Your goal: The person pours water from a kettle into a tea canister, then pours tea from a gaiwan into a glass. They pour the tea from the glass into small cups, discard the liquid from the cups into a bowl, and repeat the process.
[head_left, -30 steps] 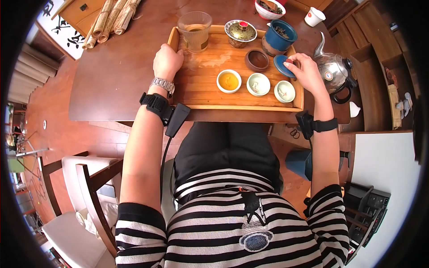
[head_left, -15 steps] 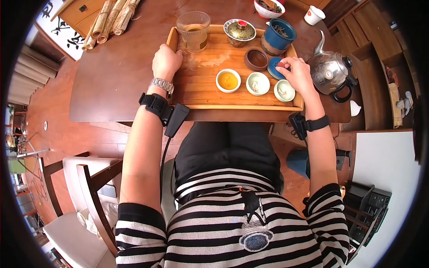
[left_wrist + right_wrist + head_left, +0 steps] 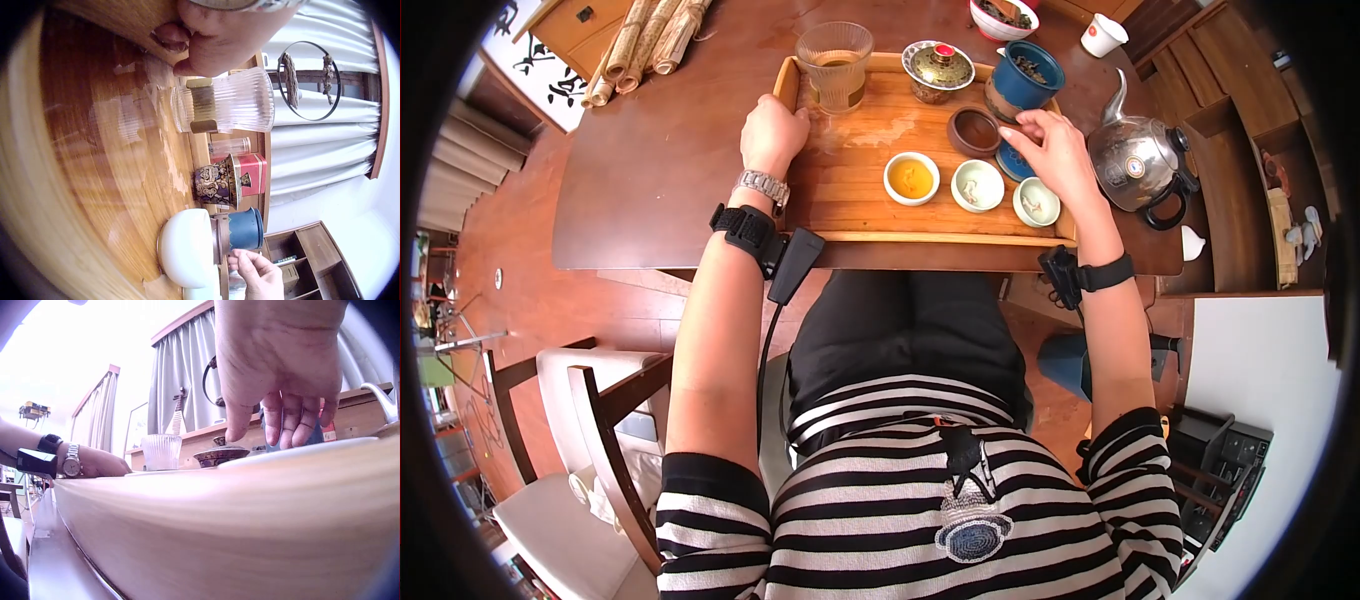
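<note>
My left hand [image 3: 774,138] grips the left wall of a wooden tray [image 3: 840,215], its thumb on the inner side in the left wrist view. Over the tray's right side is my right hand [image 3: 1058,158], thumb and fingers apart and holding nothing. Beneath it lies a blue lid [image 3: 1008,166], partly covered by the fingers. The fingertips are close to a small brown cup [image 3: 973,112]. Behind stands a blue pot [image 3: 1012,95] with dark leaves inside. Three pale cups stand in front; the left cup [image 3: 890,187] holds amber tea.
A ribbed glass [image 3: 830,65] and a patterned lidded bowl [image 3: 935,72] stand at the tray's back. Right of the tray is a steel kettle [image 3: 1122,150]. A white paper cup [image 3: 1105,38], a bowl of leaves [image 3: 998,30] and bamboo rolls [image 3: 640,45] are farther back.
My right hand brought the blue lid left, set it down on the tray beside the brown cup, and let go. The fingers then rose away from it. My left hand stayed at the tray wall.
</note>
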Motion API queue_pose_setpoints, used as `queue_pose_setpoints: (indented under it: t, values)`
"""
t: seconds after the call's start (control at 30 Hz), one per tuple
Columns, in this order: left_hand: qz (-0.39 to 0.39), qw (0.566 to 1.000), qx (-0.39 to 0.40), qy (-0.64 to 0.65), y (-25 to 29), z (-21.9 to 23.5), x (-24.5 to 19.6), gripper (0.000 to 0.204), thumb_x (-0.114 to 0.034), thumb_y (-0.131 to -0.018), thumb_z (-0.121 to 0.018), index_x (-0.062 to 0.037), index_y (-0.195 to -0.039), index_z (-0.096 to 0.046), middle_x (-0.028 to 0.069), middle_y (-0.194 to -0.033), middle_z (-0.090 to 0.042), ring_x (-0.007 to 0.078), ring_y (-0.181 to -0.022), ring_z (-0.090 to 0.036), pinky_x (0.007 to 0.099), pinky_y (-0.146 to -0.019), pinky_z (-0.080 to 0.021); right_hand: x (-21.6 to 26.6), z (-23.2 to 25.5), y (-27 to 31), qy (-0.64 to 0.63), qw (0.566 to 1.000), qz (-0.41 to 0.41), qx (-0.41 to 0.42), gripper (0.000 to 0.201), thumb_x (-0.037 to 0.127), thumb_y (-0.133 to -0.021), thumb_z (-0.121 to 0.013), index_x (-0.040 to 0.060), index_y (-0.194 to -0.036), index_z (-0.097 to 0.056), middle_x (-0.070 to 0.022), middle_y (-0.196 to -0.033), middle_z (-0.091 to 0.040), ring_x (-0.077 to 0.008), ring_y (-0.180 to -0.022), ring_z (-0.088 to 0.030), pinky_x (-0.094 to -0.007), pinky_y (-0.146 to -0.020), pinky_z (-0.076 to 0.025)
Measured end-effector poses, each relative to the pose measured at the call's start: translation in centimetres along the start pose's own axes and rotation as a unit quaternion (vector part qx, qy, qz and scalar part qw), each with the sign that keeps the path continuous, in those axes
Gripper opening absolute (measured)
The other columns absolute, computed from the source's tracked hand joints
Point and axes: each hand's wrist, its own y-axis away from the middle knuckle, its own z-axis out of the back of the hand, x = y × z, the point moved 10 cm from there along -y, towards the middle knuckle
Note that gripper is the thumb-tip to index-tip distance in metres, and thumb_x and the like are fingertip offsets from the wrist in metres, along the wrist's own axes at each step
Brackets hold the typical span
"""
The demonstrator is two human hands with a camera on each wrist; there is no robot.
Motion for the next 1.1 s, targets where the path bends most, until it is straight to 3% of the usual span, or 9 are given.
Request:
queue_pose_setpoints:
  t: [0.1, 0.2, 0.23, 0.37, 0.47, 0.53, 0.77, 0.93, 1.1]
  values:
    - [0.002, 1.0, 0.001, 0.001, 0.0, 0.0, 0.0, 0.043, -0.031, -0.077, -0.061, 0.0056, -0.098, -0.052, 0.0245, -0.095, -0.06, 0.035, -0.091, -0.059, 0.0393, -0.079, -0.048, 1.8, -1.2, -0.2, -0.042, 0.999, 0.017, 0.026, 0.069, 0.044, -0.067, -0.07, -0.0029, -0.114, -0.05, -0.019, -0.109, -0.056, -0.0284, -0.099, -0.055, -0.0363, -0.085, -0.044]
    - [0.002, 1.0, 0.001, 0.004, 0.1, 0.0, 0.0, 0.043, -0.031, -0.077, -0.061, 0.0056, -0.098, -0.052, 0.0245, -0.095, -0.06, 0.035, -0.091, -0.059, 0.0392, -0.079, -0.048, 3.4, -2.4, -0.3, 0.003, 0.999, 0.036, 0.02, 0.077, 0.044, -0.066, -0.071, -0.0038, -0.12, -0.045, -0.022, -0.112, -0.053, -0.0328, -0.104, -0.052, -0.0387, -0.089, -0.041]
    - [0.002, 1.0, 0.001, 0.008, 0.1, 0.1, -0.1, 0.043, -0.031, -0.076, -0.061, 0.0055, -0.098, -0.052, 0.0245, -0.095, -0.06, 0.0349, -0.091, -0.059, 0.0392, -0.079, -0.048, 3.2, -3.1, -0.4, 0.017, 0.998, -0.001, 0.064, 0.081, 0.042, -0.064, -0.073, -0.0018, -0.124, -0.04, -0.0225, -0.121, -0.048, -0.0315, -0.113, -0.047, -0.0377, -0.093, -0.039]
    - [0.006, 1.0, 0.004, 0.006, 0.2, 0.1, 0.0, 0.043, -0.031, -0.076, -0.061, 0.0054, -0.098, -0.052, 0.0245, -0.095, -0.06, 0.0349, -0.091, -0.059, 0.0393, -0.079, -0.048, 3.7, -4.3, -0.5, 0.041, 0.996, 0.011, 0.079, 0.081, 0.041, -0.065, -0.072, -0.0022, -0.125, -0.039, -0.0234, -0.12, -0.048, -0.0323, -0.114, -0.046, -0.0375, -0.093, -0.039]
    - [0.001, 1.0, 0.001, 0.004, 0.1, 0.1, -0.1, 0.043, -0.031, -0.076, -0.062, 0.0053, -0.098, -0.052, 0.0244, -0.094, -0.06, 0.035, -0.09, -0.06, 0.0394, -0.078, -0.048, 3.8, -4.2, -0.7, 0.058, 0.996, 0.013, 0.066, 0.081, 0.039, -0.065, -0.072, -0.0024, -0.125, -0.038, -0.0235, -0.116, -0.051, -0.0314, -0.107, -0.051, -0.0372, -0.09, -0.041]
    - [0.003, 1.0, 0.0, 0.003, 0.0, 0.0, 0.0, 0.043, -0.031, -0.076, -0.062, 0.0053, -0.098, -0.052, 0.0244, -0.094, -0.061, 0.035, -0.089, -0.06, 0.0395, -0.078, -0.049, 3.6, -4.3, -0.8, 0.025, 0.998, -0.003, 0.063, 0.078, 0.033, -0.063, -0.074, -0.0051, -0.121, -0.041, -0.0266, -0.107, -0.055, -0.0356, -0.098, -0.056, -0.0414, -0.086, -0.043]
    - [0.005, 1.0, -0.001, 0.012, 0.3, 0.2, -0.1, 0.044, -0.031, -0.077, -0.062, 0.0054, -0.099, -0.052, 0.0241, -0.095, -0.06, 0.0348, -0.091, -0.06, 0.0393, -0.079, -0.048, 3.1, -4.3, -0.8, -0.017, 0.997, -0.036, 0.063, 0.076, 0.029, -0.061, -0.074, -0.004, -0.12, -0.041, -0.0262, -0.108, -0.054, -0.0352, -0.099, -0.055, -0.0401, -0.088, -0.043]
    - [0.015, 1.0, 0.014, 0.013, 0.3, 0.1, 0.0, 0.044, -0.031, -0.077, -0.061, 0.0053, -0.1, -0.051, 0.024, -0.096, -0.06, 0.0344, -0.092, -0.059, 0.0388, -0.08, -0.048, 3.6, -2.2, -0.9, -0.008, 1.0, 0.021, -0.01, 0.075, 0.029, -0.059, -0.075, -0.0035, -0.119, -0.042, -0.0253, -0.108, -0.055, -0.0322, -0.1, -0.055, -0.0373, -0.087, -0.043]
    - [0.012, 1.0, 0.004, 0.015, -0.1, -0.3, 0.4, 0.043, -0.033, -0.076, -0.062, 0.0045, -0.096, -0.053, 0.0239, -0.093, -0.061, 0.0346, -0.091, -0.059, 0.0392, -0.078, -0.047, 4.3, 1.5, -1.8, -0.059, 0.998, -0.005, 0.032, 0.075, 0.031, -0.057, -0.076, -0.0032, -0.117, -0.046, -0.0242, -0.107, -0.056, -0.0291, -0.094, -0.059, -0.0351, -0.081, -0.047]
